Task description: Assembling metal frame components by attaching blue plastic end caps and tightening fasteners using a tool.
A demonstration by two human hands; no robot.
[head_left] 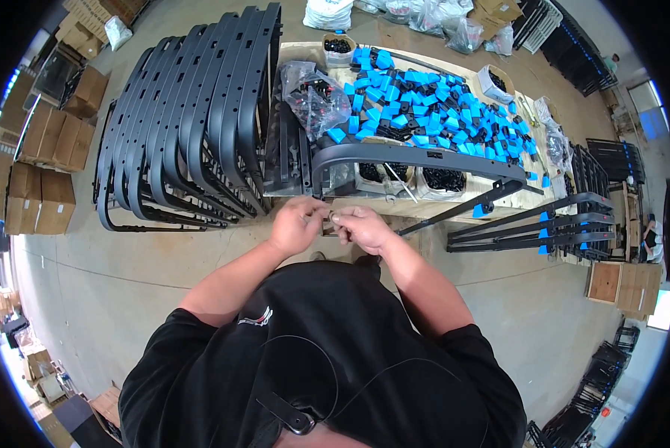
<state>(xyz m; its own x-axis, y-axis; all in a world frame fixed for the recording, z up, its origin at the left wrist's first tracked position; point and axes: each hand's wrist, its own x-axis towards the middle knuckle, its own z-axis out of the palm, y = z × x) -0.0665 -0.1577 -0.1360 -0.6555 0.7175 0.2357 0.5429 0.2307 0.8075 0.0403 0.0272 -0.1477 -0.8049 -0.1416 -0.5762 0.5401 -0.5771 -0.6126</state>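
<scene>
My left hand (298, 225) and my right hand (361, 226) meet fingertip to fingertip in front of me, just below the bent left end of a dark grey metal tube frame (406, 152). Fingers of both are curled and pinched together; whatever is between them is too small or hidden to make out. That frame rests at the near edge of the wooden workbench (454, 211), one leg slanting down to the right. A wrench (386, 184) lies behind it, beside open boxes of small black parts (444, 181).
Many blue-and-black plastic pieces (425, 108) are heaped on the bench. A clear plastic bag (314, 93) of parts sits at its left. Similar grey frames (193, 104) stand stacked to the left; more frames (529, 231) lie at right. Cardboard boxes (51, 142) line the far left.
</scene>
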